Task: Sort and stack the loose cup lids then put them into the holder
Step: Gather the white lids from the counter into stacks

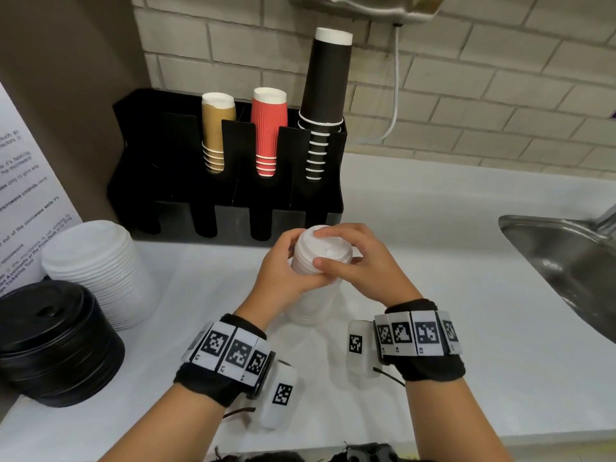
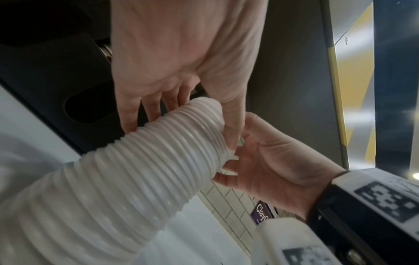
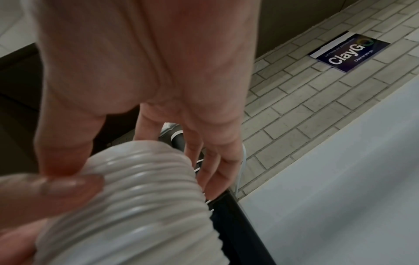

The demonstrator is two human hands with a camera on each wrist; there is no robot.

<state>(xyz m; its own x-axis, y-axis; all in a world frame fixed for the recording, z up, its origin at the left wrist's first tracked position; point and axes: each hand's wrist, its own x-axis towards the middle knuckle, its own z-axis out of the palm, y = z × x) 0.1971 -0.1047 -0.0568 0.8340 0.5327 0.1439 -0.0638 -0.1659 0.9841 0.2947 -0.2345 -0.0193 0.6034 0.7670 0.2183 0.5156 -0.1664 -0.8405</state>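
Two hands worked on one tall stack of white lids (image 1: 316, 271) standing near the middle of the counter (image 1: 466, 295): the left hand (image 1: 283, 271) gripped its side, and the right hand (image 1: 360, 261) curled over the top lid. The stacking step seemed nearly finished; next, the stack probably had to be lifted into the holder (image 1: 173, 181) at the back edge. Three lid stacks were visible, two white and one black (image 1: 56, 341), and three cup stacks.

"ClayGo" on wall sign (image 3: 350, 52)
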